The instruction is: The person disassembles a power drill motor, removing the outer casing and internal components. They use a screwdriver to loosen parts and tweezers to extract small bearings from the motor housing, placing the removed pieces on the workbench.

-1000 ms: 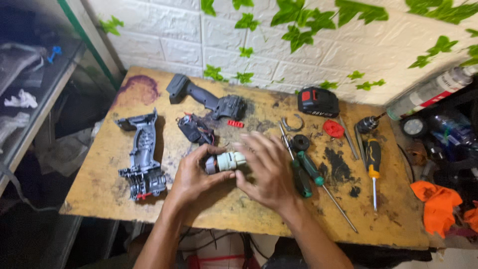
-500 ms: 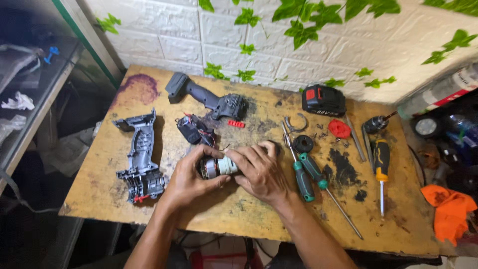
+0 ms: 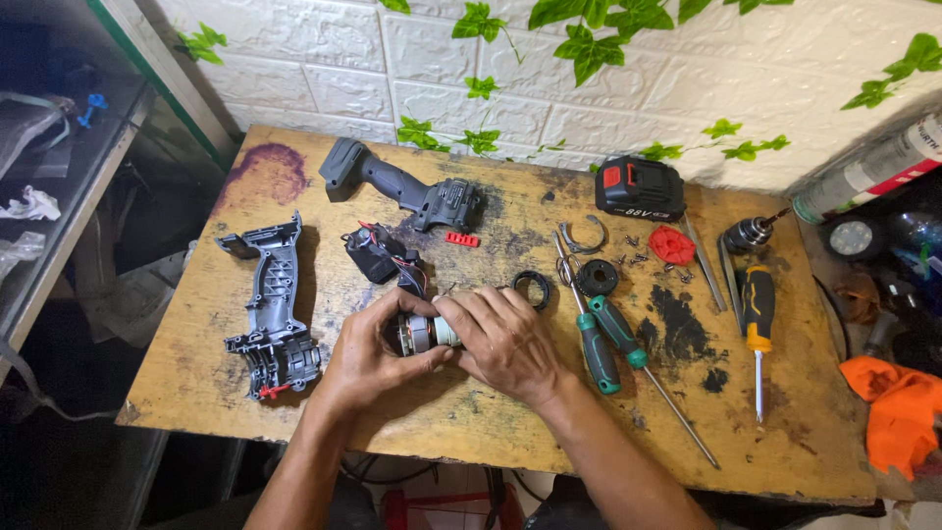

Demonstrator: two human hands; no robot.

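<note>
While left hand (image 3: 368, 358) and right hand (image 3: 505, 344) clasp motor (image 3: 424, 334) (cylindrical, metal) — scarred wooden table (image 3: 196, 383).

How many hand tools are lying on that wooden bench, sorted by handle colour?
Green-handled screwdrivers: 2
Orange-and-black-handled screwdriver: 1
Bare metal tweezers: 1
Total: 4
</note>
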